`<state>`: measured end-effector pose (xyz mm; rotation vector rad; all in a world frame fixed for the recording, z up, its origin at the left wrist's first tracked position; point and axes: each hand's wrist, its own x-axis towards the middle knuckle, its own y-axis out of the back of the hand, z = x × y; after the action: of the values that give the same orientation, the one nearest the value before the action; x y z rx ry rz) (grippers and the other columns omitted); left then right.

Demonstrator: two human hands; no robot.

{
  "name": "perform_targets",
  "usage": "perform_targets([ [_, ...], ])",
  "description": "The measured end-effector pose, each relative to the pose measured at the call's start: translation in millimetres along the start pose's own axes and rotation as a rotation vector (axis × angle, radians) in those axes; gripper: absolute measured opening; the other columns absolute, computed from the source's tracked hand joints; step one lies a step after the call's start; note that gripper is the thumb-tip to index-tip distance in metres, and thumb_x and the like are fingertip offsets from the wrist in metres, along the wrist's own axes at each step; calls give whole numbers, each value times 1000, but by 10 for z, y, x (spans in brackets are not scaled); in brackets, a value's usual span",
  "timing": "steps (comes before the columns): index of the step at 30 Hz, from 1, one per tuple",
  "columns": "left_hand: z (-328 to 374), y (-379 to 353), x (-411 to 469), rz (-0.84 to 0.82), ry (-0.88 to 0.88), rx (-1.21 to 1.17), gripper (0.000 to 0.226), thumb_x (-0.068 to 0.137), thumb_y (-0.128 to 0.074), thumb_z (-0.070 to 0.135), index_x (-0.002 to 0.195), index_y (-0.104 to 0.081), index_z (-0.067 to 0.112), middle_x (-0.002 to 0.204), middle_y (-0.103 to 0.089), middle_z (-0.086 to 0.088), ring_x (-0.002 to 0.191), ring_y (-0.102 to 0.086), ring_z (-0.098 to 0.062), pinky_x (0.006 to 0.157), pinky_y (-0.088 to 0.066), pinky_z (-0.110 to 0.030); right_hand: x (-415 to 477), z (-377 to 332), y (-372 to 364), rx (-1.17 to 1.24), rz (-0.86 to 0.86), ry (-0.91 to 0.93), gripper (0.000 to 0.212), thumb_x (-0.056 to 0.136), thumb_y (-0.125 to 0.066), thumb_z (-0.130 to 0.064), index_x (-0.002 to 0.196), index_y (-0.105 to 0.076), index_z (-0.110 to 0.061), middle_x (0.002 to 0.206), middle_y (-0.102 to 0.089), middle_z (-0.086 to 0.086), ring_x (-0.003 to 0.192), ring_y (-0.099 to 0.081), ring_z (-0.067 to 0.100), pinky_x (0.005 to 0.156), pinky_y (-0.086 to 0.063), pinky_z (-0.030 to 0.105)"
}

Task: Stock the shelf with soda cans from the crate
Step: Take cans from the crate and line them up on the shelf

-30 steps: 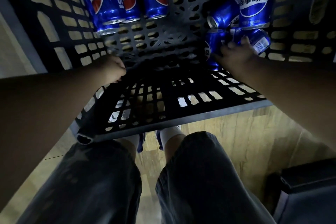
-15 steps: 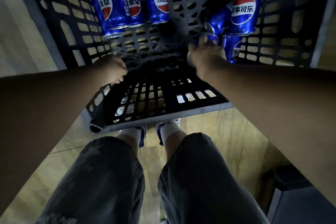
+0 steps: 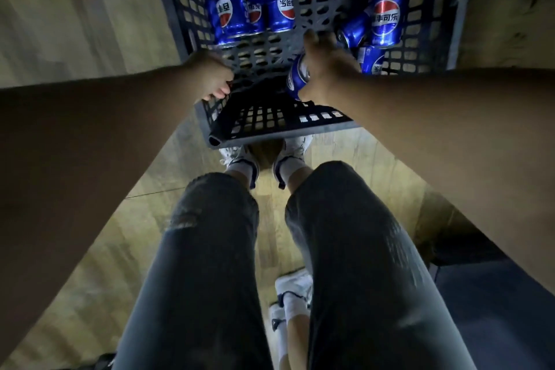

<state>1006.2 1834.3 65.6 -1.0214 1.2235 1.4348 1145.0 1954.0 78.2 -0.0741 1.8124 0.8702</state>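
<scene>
While left hand (image 3: 210,76) clutches crate (image 3: 279,129) rim, right hand (image 3: 329,72) wrapped round soda can (image 3: 295,79), can beneath the palm

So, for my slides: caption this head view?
Reaching into the black crate, the right hand grips a blue soda can while the left hand holds its edge.

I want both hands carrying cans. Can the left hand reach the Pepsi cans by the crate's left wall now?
Probably, but not while busy: the left hand grips the crate's rim. Only bare crate floor lies between it and those Pepsi cans, so letting go should free the way.
</scene>
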Motion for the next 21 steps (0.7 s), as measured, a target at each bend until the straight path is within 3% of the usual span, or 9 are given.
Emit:
perform_targets([
  [5,164,269,-677,53,-32,-24,33,100,-41,13,127,-49,-4,128,-57,-20,116,-57,-27,89,-45,-30,-604,-101,381,40,51,-35,94,74,-78,-16,146,-18,-14,142,-30,20,120,-48,40,87,-50,41],
  [10,347,497,-1357,94,-93,-75,38,103,-33,16,134,-43,-4,134,-53,-19,122,-53,-28,84,-47,-29,-1179,-274,710,51,93,36,103,74,-79,-22,151,-10,-17,151,-21,19,123,-48,37,89,-51,39],
  [12,389,529,-1620,92,-130,-83,39,102,-35,18,133,-43,-5,131,-55,-19,119,-55,-28,70,-45,-23,-1399,-363,838,65,103,48,102,75,-78,-22,150,-10,-16,148,-24,19,121,-49,36,88,-51,39],
  [16,345,576,-2069,95,-182,-42,36,101,-40,16,131,-47,-4,125,-60,-18,113,-59,-27,78,-49,-29,-1793,-522,1070,63,142,44,97,77,-77,-24,149,-13,-14,145,-30,18,117,-51,36,85,-50,37],
  [19,305,633,-2384,58,-213,20,35,100,-42,16,129,-49,-3,122,-61,-18,107,-62,-26,69,-47,-24,-2072,-659,1240,64,201,63,86,74,-78,-28,141,-26,-15,139,-38,16,114,-54,36,83,-49,36],
  [21,321,696,-2578,82,-234,94,32,98,-44,14,123,-53,-5,118,-64,-18,86,-65,-22,65,-46,-24,-2216,-753,1375,70,244,85,77,72,-78,-28,135,-34,-16,132,-45,15,110,-56,35,79,-46,32],
])
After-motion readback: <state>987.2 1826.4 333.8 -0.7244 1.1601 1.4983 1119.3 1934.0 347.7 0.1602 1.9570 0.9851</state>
